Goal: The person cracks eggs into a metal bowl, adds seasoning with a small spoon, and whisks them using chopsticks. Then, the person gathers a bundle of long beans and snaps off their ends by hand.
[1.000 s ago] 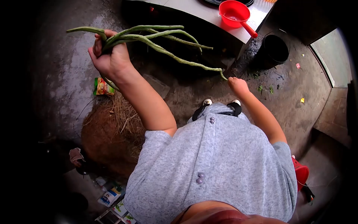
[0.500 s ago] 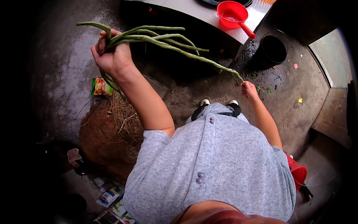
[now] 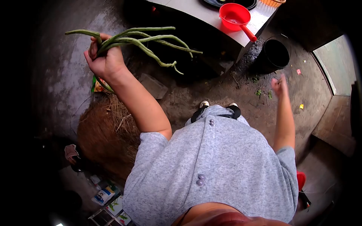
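Note:
My left hand (image 3: pixel 105 58) is raised at the upper left, its fingers wrapped round a bunch of long green beans (image 3: pixel 151 39). Most of the beans fan out to the right, and one has a curled, forked end. A short length sticks out to the left of the fist, and another bean hangs below the wrist. My right hand (image 3: pixel 279 86) is out at the right, just below the black bucket (image 3: pixel 276 52) in view, apart from the beans. Its fingers look closed but are blurred, and I cannot make out what is in them.
A red dipper (image 3: pixel 235 17) stands on a white tabletop (image 3: pixel 184 7), with an orange basket (image 3: pixel 273 3) at the corner. Dry straw (image 3: pixel 122 116) and a brown mound lie at the left. Bits of green leaf (image 3: pixel 258 92) and litter dot the wet floor.
My right hand has left the bean end it was pulling and moved right, towards the bucket. The stretched bean now reaches less far right. My left hand has shifted slightly left and down with the bunch.

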Tool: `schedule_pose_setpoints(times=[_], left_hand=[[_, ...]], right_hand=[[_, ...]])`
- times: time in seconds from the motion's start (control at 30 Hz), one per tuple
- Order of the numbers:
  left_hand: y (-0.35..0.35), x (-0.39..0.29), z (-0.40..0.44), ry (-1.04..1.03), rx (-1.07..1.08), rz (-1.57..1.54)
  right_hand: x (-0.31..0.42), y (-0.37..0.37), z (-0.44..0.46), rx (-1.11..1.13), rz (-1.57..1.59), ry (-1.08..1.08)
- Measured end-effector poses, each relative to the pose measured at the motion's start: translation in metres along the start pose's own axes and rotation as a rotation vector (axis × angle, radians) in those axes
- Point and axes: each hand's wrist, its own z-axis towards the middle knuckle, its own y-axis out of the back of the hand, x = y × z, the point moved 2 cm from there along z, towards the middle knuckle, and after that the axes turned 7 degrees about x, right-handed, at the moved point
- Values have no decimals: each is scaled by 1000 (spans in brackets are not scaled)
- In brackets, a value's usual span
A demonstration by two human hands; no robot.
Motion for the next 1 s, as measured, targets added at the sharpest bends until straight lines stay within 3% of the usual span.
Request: schedule_pose_setpoints(times=[0.03, 0.1, 0.2, 0.3, 0.37, 0.4, 0.5, 0.57, 0.7, 0.8, 0.97, 1.0], left_hand=[[0, 3, -2, 26, 17, -33], [-1, 9, -6, -19, -20, -26], [-2, 19, -12, 7, -30, 0], [0, 31, -17, 49, 3, -47], [1, 37, -20, 59, -5, -53], [0, 41, -22, 72, -6, -47], [-2, 54, -30, 100, 19, -43], [-6, 63, -35, 114, 19, -63], [-12, 77, -43, 160, 28, -90], [-17, 82, -50, 161, 55, -74], [-22, 83, -58, 127, -19, -104], [-21, 81, -59, 148, -1, -111]], right_hand=[[46, -26, -19, 239, -26, 20], [88, -44, -15, -92, 87, 28], [107, -80, -32, -239, 168, 112], [82, -86, 6, 25, 49, 247], [57, -161, -73, 504, -68, 136], [45, -195, -113, 549, -175, 91], [22, -265, -203, 869, -549, 416], [15, -283, -233, 1074, -635, 457], [12, -303, -259, 1052, -685, 462], [17, -309, -267, 979, -378, 354], [26, -303, -260, 1023, -357, 429], [27, -301, -257, 1066, -238, 335]])
